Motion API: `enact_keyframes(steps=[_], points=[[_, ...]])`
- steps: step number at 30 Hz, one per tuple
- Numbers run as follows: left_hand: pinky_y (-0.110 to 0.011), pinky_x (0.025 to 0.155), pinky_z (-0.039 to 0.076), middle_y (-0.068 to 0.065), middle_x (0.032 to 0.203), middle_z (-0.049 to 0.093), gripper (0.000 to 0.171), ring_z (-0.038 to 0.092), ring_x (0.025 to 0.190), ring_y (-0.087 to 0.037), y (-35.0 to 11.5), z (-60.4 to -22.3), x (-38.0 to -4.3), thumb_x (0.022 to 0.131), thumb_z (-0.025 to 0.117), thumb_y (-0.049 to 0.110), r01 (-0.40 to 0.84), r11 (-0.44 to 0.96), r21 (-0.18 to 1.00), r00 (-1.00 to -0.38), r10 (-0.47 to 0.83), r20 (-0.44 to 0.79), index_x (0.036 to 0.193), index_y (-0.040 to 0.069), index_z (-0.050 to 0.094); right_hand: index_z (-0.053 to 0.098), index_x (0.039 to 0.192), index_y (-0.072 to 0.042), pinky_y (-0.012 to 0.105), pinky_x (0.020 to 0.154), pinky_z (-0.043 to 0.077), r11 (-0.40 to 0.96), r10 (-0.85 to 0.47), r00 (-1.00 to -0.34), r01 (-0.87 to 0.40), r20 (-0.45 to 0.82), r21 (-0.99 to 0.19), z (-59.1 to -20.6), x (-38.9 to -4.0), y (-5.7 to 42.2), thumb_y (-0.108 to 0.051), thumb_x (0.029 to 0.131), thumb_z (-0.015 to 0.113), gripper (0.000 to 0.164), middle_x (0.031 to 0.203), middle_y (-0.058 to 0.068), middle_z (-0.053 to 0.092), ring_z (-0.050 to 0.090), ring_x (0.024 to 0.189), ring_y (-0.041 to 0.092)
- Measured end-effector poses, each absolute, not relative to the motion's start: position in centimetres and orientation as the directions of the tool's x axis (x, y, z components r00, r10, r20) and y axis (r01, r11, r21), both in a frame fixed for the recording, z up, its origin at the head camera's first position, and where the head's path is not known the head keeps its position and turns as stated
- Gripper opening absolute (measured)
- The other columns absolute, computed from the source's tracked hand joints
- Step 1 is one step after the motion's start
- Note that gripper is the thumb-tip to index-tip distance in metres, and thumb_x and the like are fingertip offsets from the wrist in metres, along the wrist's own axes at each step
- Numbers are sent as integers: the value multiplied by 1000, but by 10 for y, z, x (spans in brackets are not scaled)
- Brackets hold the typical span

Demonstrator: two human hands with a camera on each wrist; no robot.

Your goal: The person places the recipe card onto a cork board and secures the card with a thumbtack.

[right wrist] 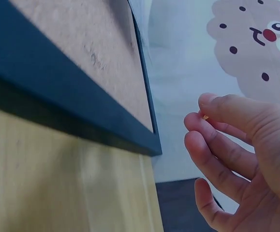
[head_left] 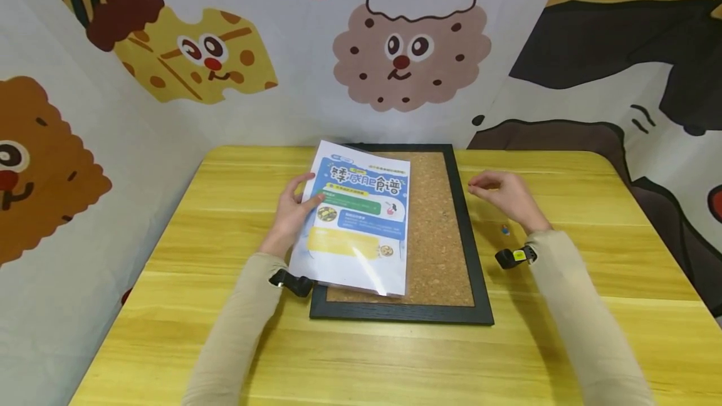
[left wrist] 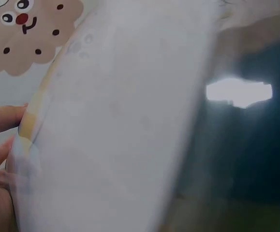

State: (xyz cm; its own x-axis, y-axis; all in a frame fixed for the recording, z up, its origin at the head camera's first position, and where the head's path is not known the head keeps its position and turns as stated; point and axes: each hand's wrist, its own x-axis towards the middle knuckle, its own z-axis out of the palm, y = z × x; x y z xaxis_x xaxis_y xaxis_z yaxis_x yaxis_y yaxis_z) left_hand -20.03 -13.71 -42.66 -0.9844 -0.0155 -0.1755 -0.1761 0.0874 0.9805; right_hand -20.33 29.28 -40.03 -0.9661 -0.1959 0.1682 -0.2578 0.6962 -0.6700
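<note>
My left hand (head_left: pixel 287 218) holds a laminated sheet (head_left: pixel 355 268) by its left edge, the thumb on the printed front. This sheet, with blue, green and yellow panels and Chinese print, slants over the left part of a cork board (head_left: pixel 437 224) in a black frame. In the left wrist view the sheet's pale back (left wrist: pixel 110 121) covers much of the picture. Right of the board, my right hand (head_left: pixel 504 196) is raised with thumb and index finger pinched together. A tiny gold-coloured thing (right wrist: pixel 205 117) shows between those fingertips; the rest of it is hidden.
Small blue and orange pieces (head_left: pixel 505 229) lie on the wooden table (head_left: pixel 575 205) below the right hand, too small to identify. The board's far edge lies near a cloth backdrop (head_left: pixel 299 118) printed with cartoon food. Each wrist wears a black strap-on camera (head_left: pixel 510 258).
</note>
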Motion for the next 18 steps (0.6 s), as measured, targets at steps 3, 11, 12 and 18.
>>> enact_keyframes(steps=[3, 11, 12, 18], points=[[-40, 70, 54, -19, 111, 61, 58, 66, 85, -30, -130, -425, -201, 92, 67, 15, -180, 71, 981, -984, -20, -179, 142, 31, 44, 73, 100, -5, 35, 74, 46, 698, -193, -964, -266, 183, -664, -400, -209, 286, -21, 91, 69, 19, 97, 8, 70, 63, 89, 24], [-38, 69, 54, -19, 109, 62, 55, 66, 84, -29, -112, -424, -201, 91, 67, 12, -186, 41, 982, -982, -46, -184, 140, 28, 47, 72, 100, -3, 38, 76, 45, 672, -220, -961, -275, 170, -687, -396, -220, 269, -18, 90, 70, 18, 96, 10, 70, 62, 90, 25], [-38, 70, 54, -19, 109, 62, 55, 66, 84, -29, -110, -425, -201, 91, 68, 12, -188, 33, 982, -981, -50, -186, 139, 28, 47, 72, 101, -2, 39, 76, 46, 669, -224, -960, -276, 166, -690, -396, -221, 267, -17, 90, 70, 18, 96, 10, 70, 62, 90, 25], [-37, 70, 54, -19, 109, 61, 55, 65, 84, -29, -100, -425, -201, 90, 67, 10, -184, 20, 983, -981, -70, -182, 140, 24, 46, 72, 99, -2, 44, 80, 46, 663, -218, -964, -262, 154, -701, -395, -228, 258, -12, 88, 72, 15, 95, 11, 70, 61, 90, 27]])
